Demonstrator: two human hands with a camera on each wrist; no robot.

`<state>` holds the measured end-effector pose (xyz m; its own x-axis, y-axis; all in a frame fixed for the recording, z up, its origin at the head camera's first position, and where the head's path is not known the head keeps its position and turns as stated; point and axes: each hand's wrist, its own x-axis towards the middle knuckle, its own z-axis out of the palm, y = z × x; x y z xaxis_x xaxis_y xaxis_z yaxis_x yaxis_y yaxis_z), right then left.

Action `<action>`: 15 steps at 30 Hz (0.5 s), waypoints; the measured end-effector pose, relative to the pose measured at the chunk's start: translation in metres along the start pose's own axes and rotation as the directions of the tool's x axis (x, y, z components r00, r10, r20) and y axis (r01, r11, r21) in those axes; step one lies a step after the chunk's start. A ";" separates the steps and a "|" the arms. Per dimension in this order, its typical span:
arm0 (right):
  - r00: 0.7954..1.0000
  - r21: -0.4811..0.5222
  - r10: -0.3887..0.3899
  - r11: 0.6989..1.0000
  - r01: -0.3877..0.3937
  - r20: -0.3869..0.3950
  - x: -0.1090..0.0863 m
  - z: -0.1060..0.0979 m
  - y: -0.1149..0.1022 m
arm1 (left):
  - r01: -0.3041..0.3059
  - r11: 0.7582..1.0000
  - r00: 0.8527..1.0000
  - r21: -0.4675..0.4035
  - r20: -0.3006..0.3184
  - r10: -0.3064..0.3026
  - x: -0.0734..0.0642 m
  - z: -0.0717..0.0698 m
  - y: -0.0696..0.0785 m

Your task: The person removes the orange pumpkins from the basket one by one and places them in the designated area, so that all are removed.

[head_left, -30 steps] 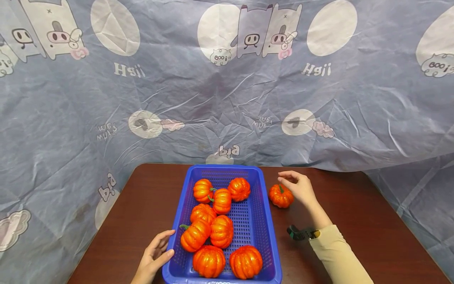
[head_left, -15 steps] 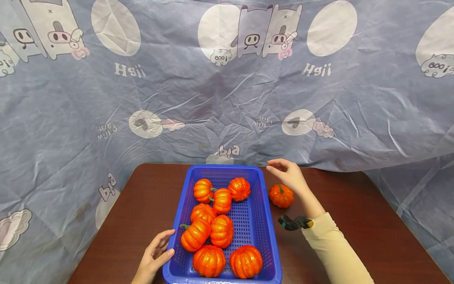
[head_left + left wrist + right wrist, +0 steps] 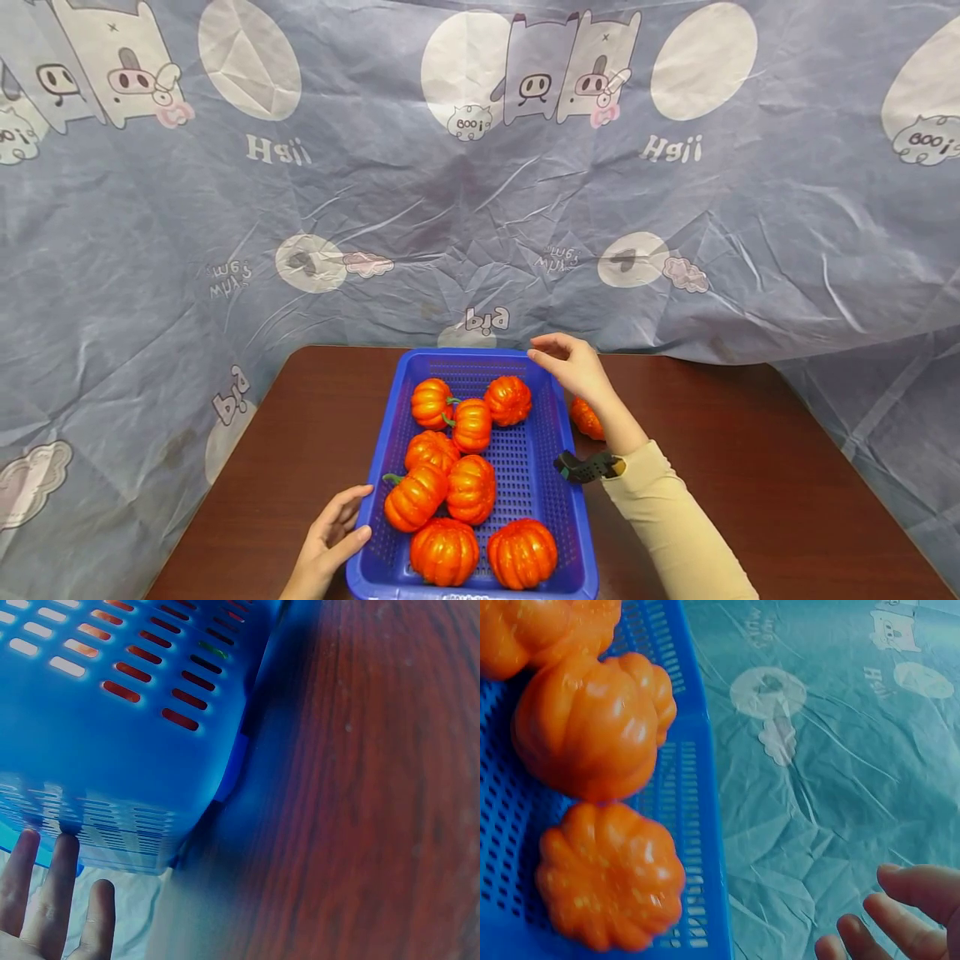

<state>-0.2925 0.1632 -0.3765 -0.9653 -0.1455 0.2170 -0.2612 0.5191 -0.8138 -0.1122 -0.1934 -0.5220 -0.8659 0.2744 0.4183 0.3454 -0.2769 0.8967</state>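
A blue perforated plastic basket (image 3: 517, 467) holds several shiny orange toy pumpkins (image 3: 471, 489), some with green stems. At its left side is my left hand (image 3: 322, 537), fingers extended along the wall and thumb by the rim; the left wrist view shows straight fingertips (image 3: 64, 851) at the perforated side. Over the far right corner hovers my right hand (image 3: 573, 367), loosely bent and holding nothing. The right wrist view has its fingers (image 3: 907, 922) apart from the pumpkins in the basket. Outside the right wall sits another pumpkin (image 3: 587, 419), partly hidden by my right forearm.
The basket stands on a dark reddish-brown wooden table (image 3: 750, 467). Behind it hangs a creased grey-blue cloth (image 3: 480, 217) printed with cartoon pigs. A black strap (image 3: 585, 467) sits on the right wrist above a cream sleeve (image 3: 675, 525).
My right hand has moved left, from above the outside pumpkin to the basket's far right corner. Its forearm now covers part of that pumpkin. The left hand stays by the basket.
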 end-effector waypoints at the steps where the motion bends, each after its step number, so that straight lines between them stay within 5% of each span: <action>1: 1.000 -0.003 -0.001 1.000 0.001 0.001 0.000 0.003 0.000 | 0.000 1.000 1.000 0.000 -0.002 0.000 0.000 0.000 0.000; 15: 0.998 0.022 0.058 0.998 -0.058 0.000 0.000 0.042 0.002 | -0.034 0.999 0.999 0.005 0.013 0.033 0.001 0.002 0.002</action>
<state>-0.2924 0.1294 -0.4008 -0.9788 -0.1150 0.1694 -0.2045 0.5076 -0.8369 -0.1119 -0.1916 -0.5196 -0.8491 0.2767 0.4499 0.3759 -0.2817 0.8828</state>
